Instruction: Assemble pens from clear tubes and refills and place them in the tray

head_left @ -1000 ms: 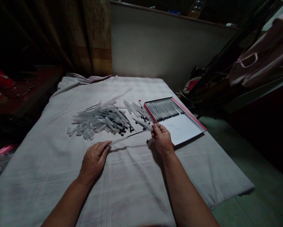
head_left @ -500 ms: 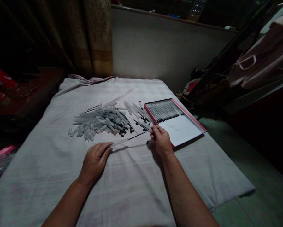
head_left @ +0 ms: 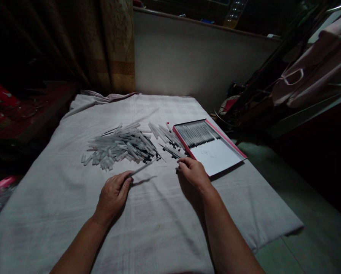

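Observation:
My left hand (head_left: 113, 195) pinches the near end of a clear pen barrel (head_left: 141, 168), which angles up off the cloth toward the pile. My right hand (head_left: 193, 172) hovers low over the cloth with curled fingers right beside a small black cap (head_left: 176, 171); whether it touches the cap is unclear. Behind both hands lies a heap of clear pen barrels and black-tipped parts (head_left: 121, 145). At the right sits a red-edged flat box (head_left: 216, 152) with a row of assembled pens (head_left: 197, 134) at its far end.
All of this rests on a pale cloth-covered table (head_left: 147, 220). A curtain (head_left: 113, 45) and a wall stand behind it. Dark furniture and hanging cloth crowd the right side, and the table's right edge drops to a greenish floor (head_left: 301, 236).
The thin refill has slid into the barrel, so the piece looks shorter. My right hand let go of it and dropped left and down toward the small black cap.

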Available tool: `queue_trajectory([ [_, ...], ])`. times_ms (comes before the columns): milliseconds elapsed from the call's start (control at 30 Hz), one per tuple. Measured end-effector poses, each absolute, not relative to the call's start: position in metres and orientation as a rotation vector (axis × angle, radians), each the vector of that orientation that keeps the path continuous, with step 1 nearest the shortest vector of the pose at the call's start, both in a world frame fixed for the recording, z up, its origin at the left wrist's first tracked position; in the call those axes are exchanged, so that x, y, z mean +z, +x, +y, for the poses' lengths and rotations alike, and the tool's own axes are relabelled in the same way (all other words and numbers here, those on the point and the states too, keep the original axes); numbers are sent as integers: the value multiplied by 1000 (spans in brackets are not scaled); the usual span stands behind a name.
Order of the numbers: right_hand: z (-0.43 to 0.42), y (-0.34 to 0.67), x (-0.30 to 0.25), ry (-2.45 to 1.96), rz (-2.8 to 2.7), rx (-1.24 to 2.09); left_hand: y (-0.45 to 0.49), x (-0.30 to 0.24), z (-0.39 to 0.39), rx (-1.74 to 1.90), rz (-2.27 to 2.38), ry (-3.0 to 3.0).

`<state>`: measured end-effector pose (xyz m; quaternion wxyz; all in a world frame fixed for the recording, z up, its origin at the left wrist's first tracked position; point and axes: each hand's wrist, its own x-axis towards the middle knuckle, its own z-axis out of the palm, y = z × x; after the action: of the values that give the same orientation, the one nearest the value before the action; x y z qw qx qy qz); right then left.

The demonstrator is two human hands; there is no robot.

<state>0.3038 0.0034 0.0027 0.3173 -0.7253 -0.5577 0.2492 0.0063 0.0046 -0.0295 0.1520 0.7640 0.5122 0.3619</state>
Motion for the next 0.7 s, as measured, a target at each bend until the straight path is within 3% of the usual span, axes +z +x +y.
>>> queue_trajectory([
  [233, -10, 304, 10, -2033, -1926, 608, 6, -27, 0, 1087, 1375, 1733],
  [400, -8, 293, 6, -1954, -1820, 526, 6, -26, 5, 1182, 1314, 1884],
  [700, -5, 250, 13, -1285, -929, 1240, 11, -25, 1, 1122, 1229, 2121],
])
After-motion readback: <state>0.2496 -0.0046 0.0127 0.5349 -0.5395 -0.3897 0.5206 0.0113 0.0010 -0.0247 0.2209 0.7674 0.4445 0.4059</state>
